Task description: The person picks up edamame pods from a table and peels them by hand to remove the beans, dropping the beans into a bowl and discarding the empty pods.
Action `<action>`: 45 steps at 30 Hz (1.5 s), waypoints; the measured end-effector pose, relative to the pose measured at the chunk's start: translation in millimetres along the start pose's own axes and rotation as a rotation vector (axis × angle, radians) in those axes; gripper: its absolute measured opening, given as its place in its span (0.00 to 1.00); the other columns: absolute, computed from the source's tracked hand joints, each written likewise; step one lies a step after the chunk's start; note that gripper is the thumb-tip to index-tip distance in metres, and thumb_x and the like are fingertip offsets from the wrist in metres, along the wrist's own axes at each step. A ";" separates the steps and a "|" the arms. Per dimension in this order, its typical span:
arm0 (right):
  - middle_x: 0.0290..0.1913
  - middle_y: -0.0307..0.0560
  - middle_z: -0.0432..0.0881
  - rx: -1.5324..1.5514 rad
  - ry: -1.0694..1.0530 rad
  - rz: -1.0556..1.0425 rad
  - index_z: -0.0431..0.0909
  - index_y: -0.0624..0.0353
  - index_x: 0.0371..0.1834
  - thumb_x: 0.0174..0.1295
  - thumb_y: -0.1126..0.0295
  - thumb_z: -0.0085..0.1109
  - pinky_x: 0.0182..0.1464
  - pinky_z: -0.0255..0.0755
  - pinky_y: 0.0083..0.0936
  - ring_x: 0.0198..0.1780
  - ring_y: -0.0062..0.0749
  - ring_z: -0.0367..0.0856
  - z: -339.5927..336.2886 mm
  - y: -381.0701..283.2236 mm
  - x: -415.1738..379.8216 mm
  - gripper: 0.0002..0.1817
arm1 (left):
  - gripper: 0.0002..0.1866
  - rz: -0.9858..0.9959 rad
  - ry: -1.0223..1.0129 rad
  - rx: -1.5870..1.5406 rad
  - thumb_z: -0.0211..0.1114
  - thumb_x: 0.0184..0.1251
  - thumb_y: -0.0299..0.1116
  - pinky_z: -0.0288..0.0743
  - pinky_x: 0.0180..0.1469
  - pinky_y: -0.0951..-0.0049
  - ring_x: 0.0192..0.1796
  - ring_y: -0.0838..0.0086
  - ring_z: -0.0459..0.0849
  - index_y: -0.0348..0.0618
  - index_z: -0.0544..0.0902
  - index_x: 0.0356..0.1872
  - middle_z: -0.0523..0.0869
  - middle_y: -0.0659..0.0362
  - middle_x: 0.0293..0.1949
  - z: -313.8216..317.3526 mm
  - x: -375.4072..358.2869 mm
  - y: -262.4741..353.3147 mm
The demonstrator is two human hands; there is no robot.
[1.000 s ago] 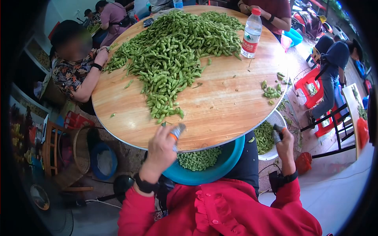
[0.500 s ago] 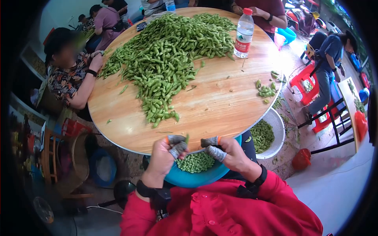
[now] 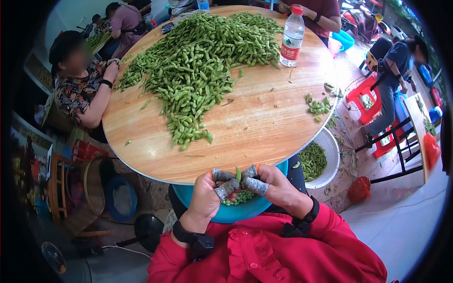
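Note:
My left hand (image 3: 204, 193) and my right hand (image 3: 278, 186) meet over the blue basin (image 3: 231, 216), just off the table's near edge. Grey finger covers wrap the thumb and forefinger of each. An upright green edamame pod (image 3: 238, 173) is pinched between the fingertips of both hands. Beneath them, shelled green beans (image 3: 241, 197) lie in the basin, partly hidden by my fingers. A large heap of edamame pods (image 3: 203, 61) spreads over the round wooden table (image 3: 255, 122).
A red-capped water bottle (image 3: 292, 37) stands on the table, with a few pods (image 3: 319, 104) near the right edge. Beside my right leg, a white basket (image 3: 332, 158) holds pods. One person (image 3: 78, 89) sits at the left; others work farther back and at the right.
My hands, apart before, have come together. The pod in my left hand has moved right and is now held between both hands.

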State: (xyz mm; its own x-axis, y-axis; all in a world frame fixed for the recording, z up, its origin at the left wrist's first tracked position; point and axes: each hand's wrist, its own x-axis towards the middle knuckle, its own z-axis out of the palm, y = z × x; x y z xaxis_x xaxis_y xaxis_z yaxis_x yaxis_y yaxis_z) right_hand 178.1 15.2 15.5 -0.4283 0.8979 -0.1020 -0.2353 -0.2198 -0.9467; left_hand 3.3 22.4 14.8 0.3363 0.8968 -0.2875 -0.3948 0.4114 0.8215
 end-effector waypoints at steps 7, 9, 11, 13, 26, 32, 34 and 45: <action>0.30 0.39 0.77 -0.002 0.012 -0.019 0.72 0.66 0.33 0.60 0.71 0.51 0.40 0.67 0.19 0.35 0.18 0.72 1.1 6.3 2.5 0.07 | 0.07 -0.050 0.001 -0.010 0.64 0.52 0.24 0.73 0.23 0.78 0.23 0.74 0.79 0.38 0.75 0.32 0.80 0.56 0.23 -3.2 -0.6 -2.6; 0.29 0.39 0.77 -0.025 0.033 -0.040 0.73 0.66 0.32 0.60 0.71 0.51 0.38 0.67 0.19 0.34 0.18 0.72 2.4 8.5 4.1 0.07 | 0.07 -0.055 0.027 -0.019 0.63 0.53 0.24 0.73 0.24 0.78 0.23 0.74 0.79 0.39 0.75 0.32 0.80 0.56 0.23 -2.9 -0.4 -3.6; 0.28 0.38 0.77 -0.088 0.076 -0.065 0.73 0.66 0.31 0.60 0.72 0.51 0.36 0.67 0.19 0.33 0.17 0.71 3.4 14.7 6.2 0.07 | 0.06 -0.048 0.043 -0.021 0.62 0.53 0.23 0.73 0.24 0.78 0.23 0.74 0.79 0.39 0.75 0.32 0.80 0.56 0.24 -2.5 -0.4 -5.0; 0.28 0.38 0.77 -0.131 0.097 -0.071 0.73 0.65 0.31 0.60 0.72 0.52 0.35 0.67 0.18 0.32 0.16 0.70 4.3 18.2 9.0 0.07 | 0.06 -0.029 0.057 -0.004 0.61 0.54 0.22 0.73 0.25 0.77 0.23 0.74 0.79 0.39 0.75 0.33 0.80 0.56 0.24 -4.5 -0.7 -10.0; 0.27 0.34 0.74 0.004 0.062 -0.135 0.73 0.65 0.31 0.59 0.72 0.52 0.34 0.65 0.17 0.31 0.14 0.66 4.2 12.9 4.4 0.06 | 0.12 0.886 0.041 1.261 0.58 0.48 0.20 0.71 0.29 0.68 0.26 0.59 0.77 0.36 0.73 0.37 0.78 0.51 0.26 4.9 -1.8 -11.2; 0.32 0.35 0.76 -0.052 -0.004 -0.156 0.72 0.64 0.35 0.60 0.71 0.52 0.39 0.66 0.17 0.35 0.16 0.69 5.6 11.3 -0.7 0.07 | 0.07 0.254 0.025 0.587 0.52 0.64 0.32 0.67 0.25 0.81 0.22 0.82 0.74 0.38 0.74 0.35 0.78 0.63 0.22 -1.5 -4.7 -13.3; 0.34 0.35 0.76 -0.044 0.003 -0.105 0.72 0.65 0.37 0.60 0.71 0.52 0.40 0.66 0.17 0.37 0.16 0.70 3.1 12.8 -0.9 0.07 | 0.08 0.142 -0.010 0.484 0.52 0.65 0.33 0.67 0.25 0.85 0.22 0.85 0.73 0.39 0.74 0.35 0.78 0.64 0.22 -3.3 -6.5 -8.5; 0.36 0.35 0.75 0.182 -0.067 0.073 0.72 0.64 0.43 0.60 0.66 0.52 0.41 0.64 0.16 0.37 0.16 0.70 -4.4 9.8 -4.5 0.13 | 0.08 0.628 0.023 1.107 0.60 0.50 0.23 0.72 0.29 0.72 0.25 0.65 0.81 0.34 0.75 0.33 0.79 0.52 0.22 0.7 -9.6 -14.6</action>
State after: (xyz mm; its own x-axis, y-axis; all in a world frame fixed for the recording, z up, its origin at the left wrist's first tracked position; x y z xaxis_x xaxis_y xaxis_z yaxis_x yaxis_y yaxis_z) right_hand 181.5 10.7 5.3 -0.5057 0.8509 -0.1419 -0.3526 -0.3540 -0.8662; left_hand 6.4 7.7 5.9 0.3317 0.8947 0.2991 0.4454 -0.4280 0.7864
